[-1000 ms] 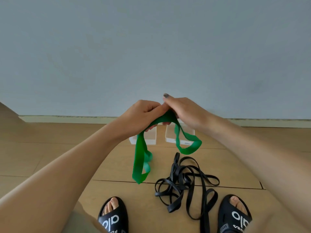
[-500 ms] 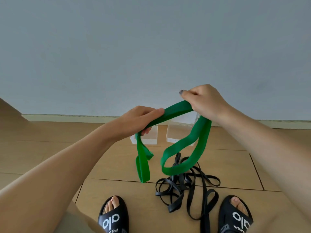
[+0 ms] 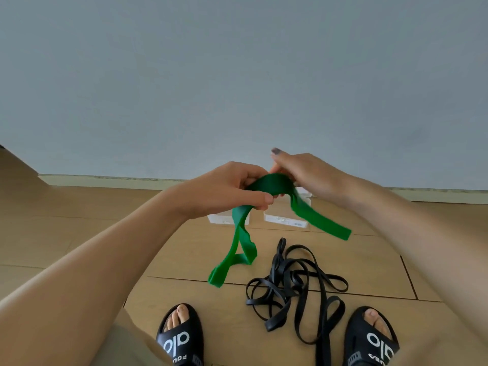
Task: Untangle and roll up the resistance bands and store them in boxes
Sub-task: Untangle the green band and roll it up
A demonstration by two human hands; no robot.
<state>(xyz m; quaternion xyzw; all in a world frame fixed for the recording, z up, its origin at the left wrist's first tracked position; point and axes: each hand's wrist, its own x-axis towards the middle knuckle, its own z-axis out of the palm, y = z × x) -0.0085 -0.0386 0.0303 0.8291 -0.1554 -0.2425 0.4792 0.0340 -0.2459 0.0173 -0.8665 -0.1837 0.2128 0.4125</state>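
Closing back together: left hand (image 3: pixel 224 190) and right hand (image 3: pixel 306 173) grip green resistance band (image 3: pixel 266 184) | rolling starts; black bands (image 3: pixel 293 283) still tangled on floor (image 3: pixel 79 233).

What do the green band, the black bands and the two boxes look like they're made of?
Green band: probably matte rubber or latex; it hangs limp and twists. Black bands: likely rubber, slight sheen, lying in springy loops. Boxes: apparently clear plastic, see-through walls.
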